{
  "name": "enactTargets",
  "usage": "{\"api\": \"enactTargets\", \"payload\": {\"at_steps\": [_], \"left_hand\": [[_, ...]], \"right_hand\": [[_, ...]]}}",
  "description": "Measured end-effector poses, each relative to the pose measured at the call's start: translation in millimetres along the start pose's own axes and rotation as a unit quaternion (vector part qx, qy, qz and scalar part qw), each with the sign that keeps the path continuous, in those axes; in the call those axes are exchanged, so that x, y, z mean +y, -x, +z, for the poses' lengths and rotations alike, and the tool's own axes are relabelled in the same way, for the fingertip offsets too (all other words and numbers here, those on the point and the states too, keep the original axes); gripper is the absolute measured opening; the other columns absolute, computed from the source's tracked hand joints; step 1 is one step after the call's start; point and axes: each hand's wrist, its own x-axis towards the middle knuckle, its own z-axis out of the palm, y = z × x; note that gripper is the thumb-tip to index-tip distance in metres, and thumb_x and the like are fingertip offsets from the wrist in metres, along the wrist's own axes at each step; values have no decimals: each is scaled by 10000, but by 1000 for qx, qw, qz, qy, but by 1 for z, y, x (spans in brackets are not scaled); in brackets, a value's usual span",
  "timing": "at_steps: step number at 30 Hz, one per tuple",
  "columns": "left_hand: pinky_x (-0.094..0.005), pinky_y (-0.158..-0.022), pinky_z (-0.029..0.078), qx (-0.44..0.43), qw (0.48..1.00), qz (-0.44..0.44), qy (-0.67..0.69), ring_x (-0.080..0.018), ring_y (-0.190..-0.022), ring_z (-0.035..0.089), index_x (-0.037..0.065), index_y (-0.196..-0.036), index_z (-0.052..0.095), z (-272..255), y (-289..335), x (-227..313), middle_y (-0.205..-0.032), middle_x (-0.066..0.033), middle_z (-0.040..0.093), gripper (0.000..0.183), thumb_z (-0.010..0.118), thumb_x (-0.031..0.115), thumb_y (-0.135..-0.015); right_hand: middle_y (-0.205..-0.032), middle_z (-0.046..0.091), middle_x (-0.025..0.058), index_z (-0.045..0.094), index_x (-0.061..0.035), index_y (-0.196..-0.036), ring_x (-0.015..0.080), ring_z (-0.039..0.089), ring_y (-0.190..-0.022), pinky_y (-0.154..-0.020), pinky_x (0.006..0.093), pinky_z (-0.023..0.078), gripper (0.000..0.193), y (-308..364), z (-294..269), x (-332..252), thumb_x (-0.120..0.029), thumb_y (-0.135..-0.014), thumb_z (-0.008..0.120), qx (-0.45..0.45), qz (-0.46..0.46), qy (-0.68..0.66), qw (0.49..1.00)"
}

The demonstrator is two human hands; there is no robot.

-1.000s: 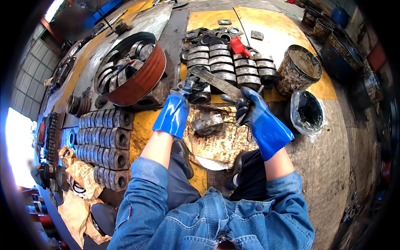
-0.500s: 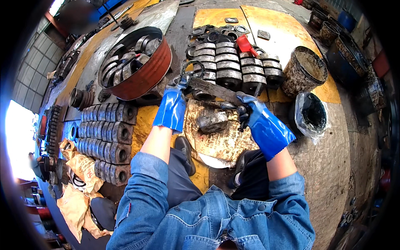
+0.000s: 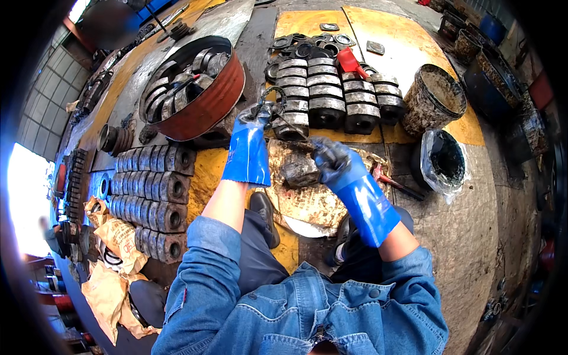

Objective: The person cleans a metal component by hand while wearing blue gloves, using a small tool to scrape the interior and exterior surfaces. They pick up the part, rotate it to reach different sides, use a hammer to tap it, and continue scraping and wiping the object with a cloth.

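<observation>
Both my hands wear blue rubber gloves, their fingers blackened with grease. My left hand (image 3: 255, 115) is closed on a thin dark ring (image 3: 280, 93), which stands up from its fingers. A narrow dark strip (image 3: 291, 125) runs from beside that hand toward the right one; I cannot tell what it is. My right hand (image 3: 332, 158) is curled closed, and its grip hides whatever it may hold. Below it a greasy dark metal block (image 3: 300, 173) sits on stained cardboard (image 3: 290, 204). A hammer (image 3: 395, 179) with a reddish head lies at the cardboard's right edge.
Rows of round metal rollers (image 3: 325, 93) stand ahead, with a red scoop (image 3: 350, 61) on them. A cut red drum (image 3: 198, 112) full of metal parts is far left. More rows of dark parts (image 3: 151, 186) lie left. A dirty bucket (image 3: 433, 97) and plastic-lined pail (image 3: 441, 160) stand right.
My right hand has moved left and turned, its fingers curling. The broad dark strip between my hands now looks narrow. The hammer has come into sight. My left hand stays nearly in place.
</observation>
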Motion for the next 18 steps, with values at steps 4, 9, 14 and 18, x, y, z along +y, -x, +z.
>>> {"api": "enactTargets", "payload": {"at_steps": [4,9,14,18], "left_hand": [[-275,-842,447,29,999,-16,-6,-105,-892,561,37,-1110,680,-10,0,0,-990,-2,662,225,673,125,-903],[-273,-796,458,21,998,-43,30,-104,-857,568,29,-1104,679,0,5,12,-975,-4,664,221,672,122,-904],[-225,-659,510,5,999,-35,-18,-96,-809,650,54,-1079,686,-7,6,18,-999,-47,699,189,652,104,-900],[-234,-685,521,-18,999,-42,7,-110,-833,658,54,-1084,686,-8,14,25,-1023,-58,698,192,643,101,-902]], "right_hand": [[-1066,620,163,472,-154,-1323,341,651,-919,-718,473,540,615,32,24,4,-350,-796,722,12,-220,775,592],[-1018,612,173,457,-181,-1331,364,653,-822,-662,494,542,696,29,15,4,-333,-719,751,23,-261,797,544],[-1088,615,127,444,-173,-1353,325,660,-818,-622,493,533,691,15,-4,5,-229,-721,717,29,-295,839,456],[-1091,616,94,505,-149,-1300,305,648,-790,-602,487,516,567,23,-9,-9,-162,-754,654,42,-355,860,365]]}}
